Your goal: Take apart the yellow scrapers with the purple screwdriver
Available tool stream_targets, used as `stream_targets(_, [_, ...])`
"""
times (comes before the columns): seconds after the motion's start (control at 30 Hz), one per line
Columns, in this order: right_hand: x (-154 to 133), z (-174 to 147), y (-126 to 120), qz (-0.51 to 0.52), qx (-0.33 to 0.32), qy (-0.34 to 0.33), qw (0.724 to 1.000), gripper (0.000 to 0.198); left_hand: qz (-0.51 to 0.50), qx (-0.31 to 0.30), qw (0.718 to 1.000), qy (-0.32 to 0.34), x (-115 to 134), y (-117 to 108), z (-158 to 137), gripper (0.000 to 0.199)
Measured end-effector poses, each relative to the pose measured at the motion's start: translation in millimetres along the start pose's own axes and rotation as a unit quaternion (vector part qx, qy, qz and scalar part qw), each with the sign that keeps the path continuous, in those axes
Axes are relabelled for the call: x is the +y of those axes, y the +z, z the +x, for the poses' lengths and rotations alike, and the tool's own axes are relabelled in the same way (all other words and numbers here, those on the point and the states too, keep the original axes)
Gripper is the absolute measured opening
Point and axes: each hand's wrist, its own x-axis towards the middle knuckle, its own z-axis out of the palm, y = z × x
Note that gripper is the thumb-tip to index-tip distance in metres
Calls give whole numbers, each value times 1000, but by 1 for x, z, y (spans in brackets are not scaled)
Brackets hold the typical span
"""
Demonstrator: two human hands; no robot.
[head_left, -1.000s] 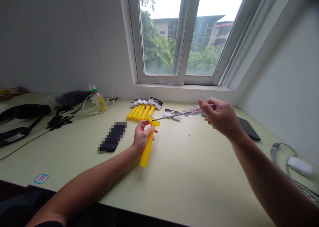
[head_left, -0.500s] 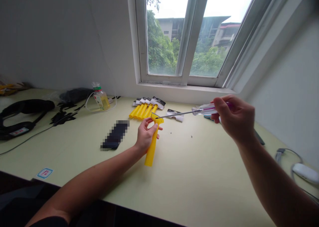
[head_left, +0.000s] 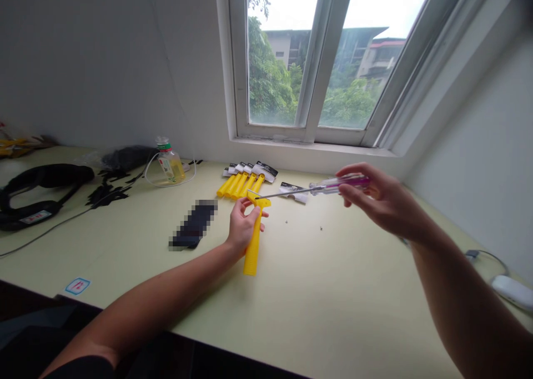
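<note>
My left hand (head_left: 244, 223) is closed around the neck of a yellow scraper (head_left: 252, 251), whose wide head points up and away and whose handle hangs toward me. From the right, my right hand (head_left: 375, 198) grips the clear and purple handle of a screwdriver (head_left: 291, 192) between thumb and fingers. The screwdriver's long shaft runs left, and its tip meets the scraper's head. Two tiny screws lie on the table to the right of the scraper, one screw (head_left: 286, 222) closer to it and the other screw (head_left: 321, 228) farther right.
Several yellow scrapers (head_left: 237, 185) with black and white cards lie behind my left hand, beside a loose card (head_left: 293, 192). A pixelated dark phone (head_left: 194, 223), a bottle of yellow liquid (head_left: 170, 168) and a black headset (head_left: 45, 196) are leftward. A white mouse-like device (head_left: 512, 290) sits right.
My right hand has shifted slightly left, and its fingers have loosened and turned on the screwdriver handle. The scraper's head has tilted a little to the left.
</note>
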Motion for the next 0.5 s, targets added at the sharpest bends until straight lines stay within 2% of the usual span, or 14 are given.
stream_targets(0.1, [1, 0, -7, -60, -38, -33, 997, 30, -5, 3, 1000, -4, -2, -2, 3, 39])
stream_targets(0.27, [3, -4, -27, -69, 22, -89, 993, 25, -2, 1, 1000, -1, 0, -2, 5, 38])
stream_targets(0.4, [13, -5, -46, -128, 92, -34, 987, 29, 0, -6, 1000, -8, 1, -1, 3, 38])
stream_targets(0.5, [32, 2, -46, -242, 134, 49, 960, 29, 2, -16, 1000, -18, 2, 0, 1, 37])
